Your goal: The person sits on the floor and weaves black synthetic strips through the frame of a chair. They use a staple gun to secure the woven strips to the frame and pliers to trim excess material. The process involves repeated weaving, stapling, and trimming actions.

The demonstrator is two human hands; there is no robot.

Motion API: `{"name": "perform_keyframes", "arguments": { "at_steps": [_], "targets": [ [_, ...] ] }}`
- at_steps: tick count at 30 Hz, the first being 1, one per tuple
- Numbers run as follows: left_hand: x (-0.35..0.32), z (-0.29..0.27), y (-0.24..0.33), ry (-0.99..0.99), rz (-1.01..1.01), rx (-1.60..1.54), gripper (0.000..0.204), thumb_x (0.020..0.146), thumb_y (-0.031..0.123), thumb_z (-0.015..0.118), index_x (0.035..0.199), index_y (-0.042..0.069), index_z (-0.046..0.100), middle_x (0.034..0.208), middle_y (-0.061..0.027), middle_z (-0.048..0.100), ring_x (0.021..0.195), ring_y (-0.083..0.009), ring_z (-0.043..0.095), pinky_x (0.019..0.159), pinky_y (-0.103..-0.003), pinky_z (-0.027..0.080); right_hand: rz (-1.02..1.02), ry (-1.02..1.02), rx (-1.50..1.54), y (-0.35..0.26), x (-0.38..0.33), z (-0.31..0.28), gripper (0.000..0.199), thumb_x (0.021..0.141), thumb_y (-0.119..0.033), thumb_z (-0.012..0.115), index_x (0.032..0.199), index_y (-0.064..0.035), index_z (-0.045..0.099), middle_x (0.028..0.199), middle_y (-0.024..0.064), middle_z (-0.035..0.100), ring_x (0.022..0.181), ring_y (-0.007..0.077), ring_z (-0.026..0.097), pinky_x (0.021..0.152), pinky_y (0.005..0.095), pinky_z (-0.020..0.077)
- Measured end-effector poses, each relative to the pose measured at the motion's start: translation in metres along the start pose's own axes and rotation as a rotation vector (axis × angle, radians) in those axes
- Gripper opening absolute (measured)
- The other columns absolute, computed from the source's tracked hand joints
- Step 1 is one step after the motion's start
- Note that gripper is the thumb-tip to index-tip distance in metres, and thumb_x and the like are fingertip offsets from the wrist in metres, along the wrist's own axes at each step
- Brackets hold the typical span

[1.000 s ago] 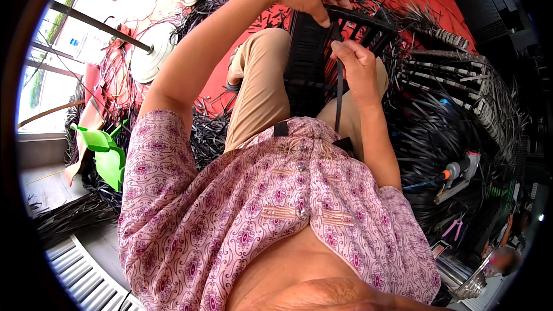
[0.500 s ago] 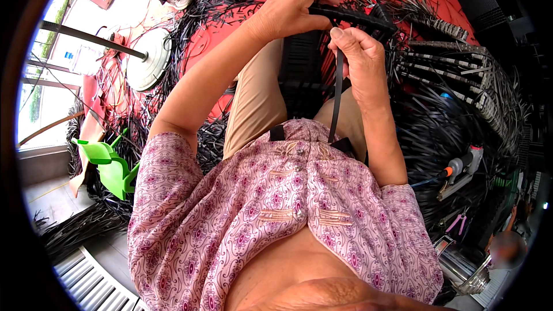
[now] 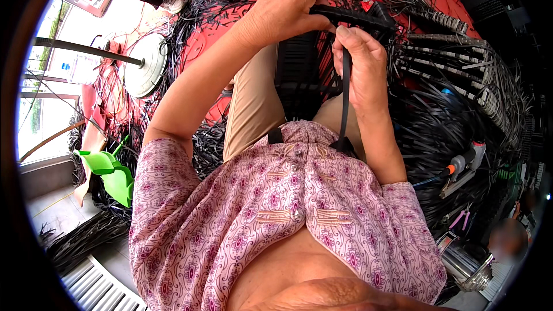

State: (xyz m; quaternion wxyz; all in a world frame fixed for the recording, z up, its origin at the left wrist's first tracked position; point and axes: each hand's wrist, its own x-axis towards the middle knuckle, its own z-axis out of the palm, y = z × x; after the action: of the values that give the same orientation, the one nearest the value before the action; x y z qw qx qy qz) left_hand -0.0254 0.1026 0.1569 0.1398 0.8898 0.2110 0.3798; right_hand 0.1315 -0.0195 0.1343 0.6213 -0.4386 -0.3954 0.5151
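Overhead, my left hand (image 3: 285, 8) grips the black frame (image 3: 351, 17); right hand (image 3: 360, 60) pinches a strap (image 3: 345, 103), seemingly threaded through it.

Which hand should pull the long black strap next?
Probably the right hand: its fingers already pinch the black strap hanging down. The left hand is busy gripping the black woven frame.

The left hand (image 3: 288, 8) and right hand (image 3: 360, 60) meet on a slatted panel (image 3: 299, 69) standing on the lap, with a strap (image 3: 345, 98) hanging from the right. Loose strips (image 3: 449, 115) lie heaped to the right, a power tool (image 3: 464, 164) among them; a plastic scoop (image 3: 109, 173) lies left.
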Motion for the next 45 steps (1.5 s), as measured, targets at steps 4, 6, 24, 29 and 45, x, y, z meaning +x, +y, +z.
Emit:
{"name": "perform_keyframes", "arguments": {
  "at_steps": [4,6,24,29,45],
  "targets": [
    [0.000,0.000,0.002,0.024,0.138,0.110,0.037,0.073,0.012,0.082,0.107,0.006,0.070,0.096,-0.0084,0.072,0.091,-0.0251,0.073,0.079,-0.034,0.059,0.013,0.037,0.072,-0.003,-0.005,0.001,0.033,0.097,-0.032,0.071,0.077,-0.0063,0.066,0.063,-0.0061,0.052,0.051,0.0011,0.041,0.045,0.0190,0.0285],
    [0.001,-0.001,0.003,0.022,0.190,0.117,0.033,0.073,0.011,0.082,0.104,0.006,0.070,0.095,-0.0079,0.072,0.089,-0.0251,0.074,0.078,-0.035,0.059,0.014,0.053,0.093,-0.009,-0.002,0.003,0.033,0.097,-0.031,0.072,0.076,-0.0060,0.066,0.063,-0.0060,0.052,0.050,0.0011,0.040,0.045,0.0190,0.0283],
    [0.010,-0.013,-0.007,-0.114,-0.342,-0.369,0.027,0.085,0.013,0.083,0.072,0.001,0.062,0.066,0.0038,0.055,0.066,-0.0053,0.050,0.056,-0.028,0.040,-0.249,0.842,-0.456,-0.039,-0.109,-0.206,0.030,0.096,-0.016,0.072,0.122,-0.0013,0.070,0.086,-0.0014,0.066,0.065,0.0023,0.054,0.053,0.0173,0.0356],
    [0.016,-0.012,-0.020,-0.153,-0.272,-0.169,0.024,0.090,0.025,0.078,0.080,0.005,0.069,0.071,0.0047,0.052,0.071,-0.0052,0.046,0.064,-0.025,0.036,-0.208,1.297,-0.799,-0.048,-0.192,-0.296,0.046,0.089,-0.020,0.079,0.127,0.0012,0.066,0.099,0.0073,0.070,0.078,0.0117,0.064,0.070,0.0269,0.0534],
    [0.018,-0.005,-0.022,-0.184,-0.312,-0.480,0.028,0.087,0.010,0.079,0.068,0.005,0.060,0.065,0.0067,0.051,0.066,-0.0042,0.046,0.060,-0.027,0.037,0.490,1.153,-1.384,-0.067,-0.213,-0.510,0.088,0.068,-0.060,0.082,0.116,0.0124,0.069,0.121,0.0316,0.068,0.116,0.0409,0.066,0.101,0.0452,0.0488]
  ]
}}
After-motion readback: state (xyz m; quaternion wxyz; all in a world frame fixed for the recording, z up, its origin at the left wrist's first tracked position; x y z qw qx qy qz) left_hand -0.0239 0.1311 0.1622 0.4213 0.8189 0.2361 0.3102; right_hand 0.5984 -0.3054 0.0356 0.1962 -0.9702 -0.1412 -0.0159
